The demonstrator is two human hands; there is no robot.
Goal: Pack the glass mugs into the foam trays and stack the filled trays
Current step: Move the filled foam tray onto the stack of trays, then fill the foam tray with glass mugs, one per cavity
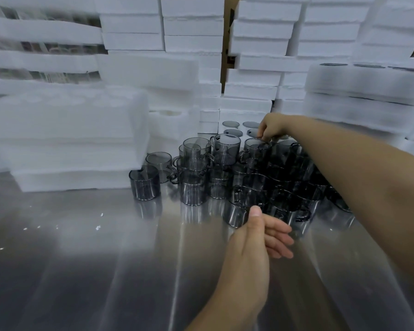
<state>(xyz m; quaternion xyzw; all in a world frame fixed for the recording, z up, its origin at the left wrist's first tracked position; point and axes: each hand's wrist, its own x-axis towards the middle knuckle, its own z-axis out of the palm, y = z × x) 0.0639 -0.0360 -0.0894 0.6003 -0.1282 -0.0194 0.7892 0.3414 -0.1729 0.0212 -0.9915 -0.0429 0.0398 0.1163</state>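
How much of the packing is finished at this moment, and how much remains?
Done: the stack of trays on the right has dark mugs in its top layer, and a tray behind the pile holds several. In hand: the right hand pinches the rim of a back mug; the left hand is open and holds nothing. Left: many loose mugs stand on the steel table.

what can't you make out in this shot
- Head view: whether the right hand grips the mug rim; fingertips blur.
- How many mugs lie under the right forearm, which covers them.
- The tray behind the mugs: mostly hidden by them.
- Left foam stack: blurred, contents unclear.
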